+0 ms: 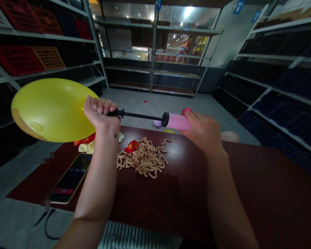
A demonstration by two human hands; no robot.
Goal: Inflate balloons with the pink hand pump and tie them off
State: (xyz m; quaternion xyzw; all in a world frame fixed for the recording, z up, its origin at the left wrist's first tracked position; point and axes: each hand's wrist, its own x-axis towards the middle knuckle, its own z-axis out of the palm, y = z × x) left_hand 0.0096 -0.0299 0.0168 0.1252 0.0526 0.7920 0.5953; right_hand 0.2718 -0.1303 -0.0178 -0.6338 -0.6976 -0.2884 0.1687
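Observation:
My left hand (101, 110) is closed around the black end of a balloon pump, at the neck of a big yellow balloon (54, 109). The balloon is blown up and extends left from my fist. Wrapped round the pump's pink barrel (178, 121) is my right hand (203, 129). Between my hands the black rod (142, 116) is drawn well out of the barrel. A small red-pink round piece (187, 110) shows by my right thumb; I cannot tell what it is. Below the pump, a heap of beige curly strands (147, 157) lies on the table, a red-and-yellow piece (131, 146) on it.
The dark brown table (186, 193) spans the front. A phone (72, 178) lies at its left, beside pale yellow pieces (86, 148). Beyond the table, a pale balloon (229, 136) and a red scrap (145, 101) are on the floor. Shelves with crates (49, 58) stand around.

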